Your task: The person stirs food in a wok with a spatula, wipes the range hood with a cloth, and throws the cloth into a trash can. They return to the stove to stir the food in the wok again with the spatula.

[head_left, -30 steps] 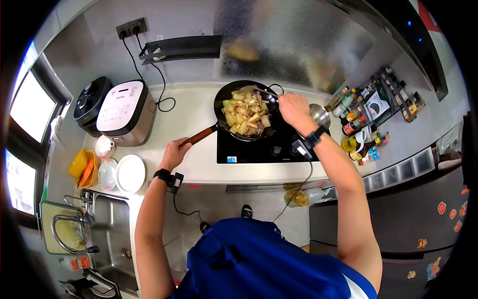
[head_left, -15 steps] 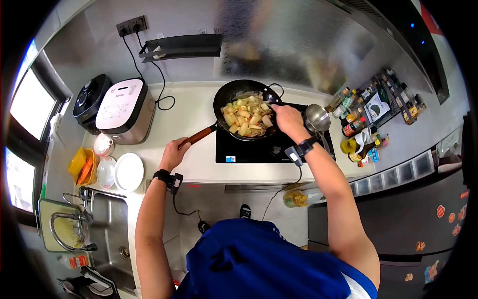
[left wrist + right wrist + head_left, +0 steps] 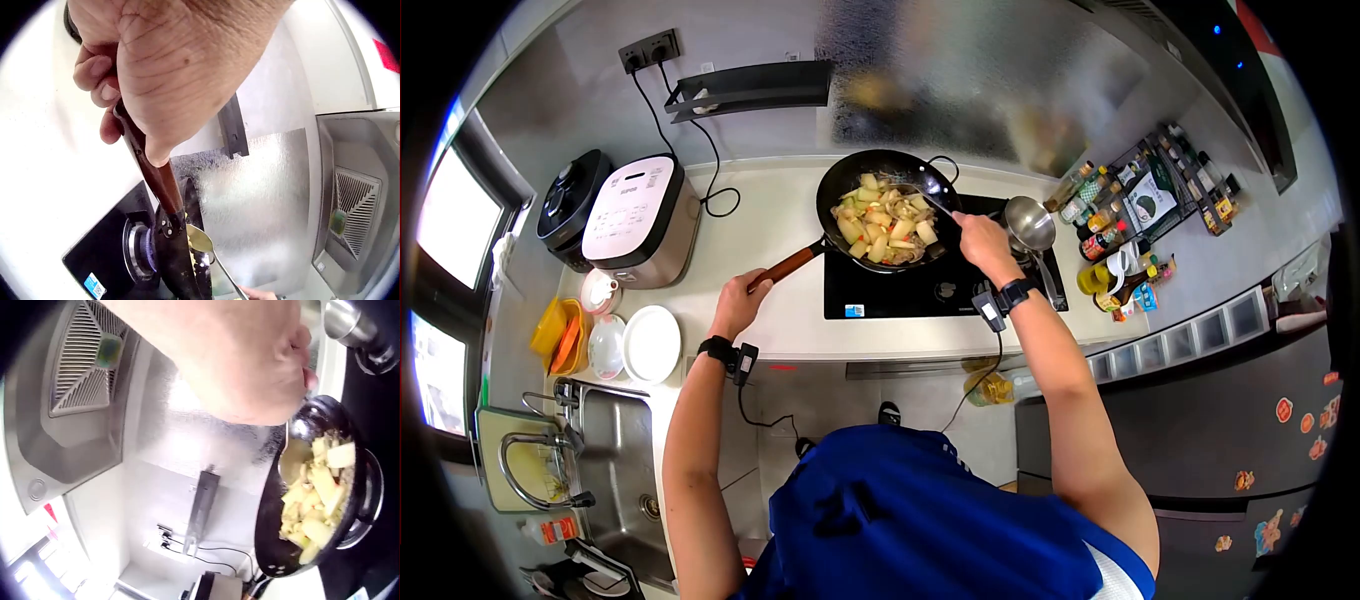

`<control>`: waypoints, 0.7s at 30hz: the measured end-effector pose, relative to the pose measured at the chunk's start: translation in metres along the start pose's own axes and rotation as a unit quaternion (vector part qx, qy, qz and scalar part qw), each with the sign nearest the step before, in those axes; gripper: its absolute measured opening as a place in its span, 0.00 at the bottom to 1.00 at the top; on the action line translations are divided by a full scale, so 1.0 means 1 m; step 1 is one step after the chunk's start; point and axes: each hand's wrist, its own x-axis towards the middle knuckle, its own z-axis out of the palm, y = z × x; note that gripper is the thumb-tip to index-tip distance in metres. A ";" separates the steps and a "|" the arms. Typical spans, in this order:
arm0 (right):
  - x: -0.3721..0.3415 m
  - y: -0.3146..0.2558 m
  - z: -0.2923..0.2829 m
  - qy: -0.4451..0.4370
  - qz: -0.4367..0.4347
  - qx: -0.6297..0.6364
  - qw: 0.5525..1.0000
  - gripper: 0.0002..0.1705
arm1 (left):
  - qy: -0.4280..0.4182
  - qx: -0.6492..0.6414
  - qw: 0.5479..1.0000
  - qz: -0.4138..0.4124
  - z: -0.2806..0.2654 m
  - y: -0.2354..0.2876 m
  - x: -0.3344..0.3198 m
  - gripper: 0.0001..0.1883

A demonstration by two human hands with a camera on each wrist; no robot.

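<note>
My left hand (image 3: 738, 303) grips the brown wooden handle (image 3: 788, 266) of a black wok (image 3: 832, 192), thumb along its top in the left wrist view. The wok holds pale chunks of cooked food (image 3: 882, 228) with thin brownish pieces and red bits. My right hand (image 3: 985, 245) holds a metal spatula (image 3: 935, 201) by its handle. Its broad blade (image 3: 294, 461) lies inside the wok against the food in the right wrist view. A lit burner (image 3: 139, 250) shows a blue flame beside the wok's underside.
Right of the wok, a steel ladle (image 3: 1030, 224) lies on the black cooktop (image 3: 880, 300). Sauce bottles (image 3: 1103, 240) and a seasoning rack (image 3: 1190, 185) stand farther right. To the left are a rice cooker (image 3: 635, 215), a white plate (image 3: 651, 345), yellow baskets (image 3: 552, 325) and a sink (image 3: 615, 450).
My right hand drew toward me with the spatula, then the spatula reached back to the wok's far side. The food has shifted about. My left hand keeps its grip; the head view has shifted slightly.
</note>
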 end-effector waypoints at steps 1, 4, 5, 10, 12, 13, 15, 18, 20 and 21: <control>-0.004 0.001 -0.015 0.020 -0.005 -0.010 1.000 0.30 | 0.004 0.001 1.000 0.007 0.000 0.000 0.001 0.18; -0.023 0.001 -0.051 0.027 -0.011 -0.060 0.998 0.30 | 0.019 0.005 1.000 0.015 0.001 -0.001 -0.003 0.19; -0.029 -0.002 -0.054 0.028 -0.026 -0.079 0.996 0.29 | 0.023 0.007 1.000 0.014 0.001 0.000 -0.002 0.19; -0.038 -0.021 -0.025 0.058 -0.087 -0.131 0.986 0.25 | 0.027 0.003 1.000 0.011 0.004 -0.004 -0.002 0.19; -0.036 -0.029 -0.033 0.042 -0.068 -0.107 0.991 0.25 | 0.033 0.011 0.999 0.011 0.007 -0.007 -0.001 0.23; -0.039 -0.033 -0.044 0.025 -0.048 -0.086 0.995 0.26 | 0.037 0.016 0.999 0.010 0.007 -0.010 -0.004 0.24; -0.045 -0.021 -0.048 0.066 -0.053 -0.049 0.995 0.23 | 0.049 0.054 0.997 -0.013 0.003 -0.008 -0.011 0.30; -0.070 -0.025 -0.040 0.078 -0.021 -0.024 0.996 0.25 | 0.083 0.045 0.995 -0.022 0.004 -0.007 -0.028 0.40; -0.082 -0.028 -0.010 0.066 -0.018 -0.005 0.998 0.26 | 0.128 0.048 0.991 -0.004 0.004 -0.020 -0.039 0.45; -0.088 -0.029 0.008 0.061 -0.011 0.011 0.998 0.26 | 0.138 0.039 0.990 -0.012 0.003 -0.025 -0.048 0.46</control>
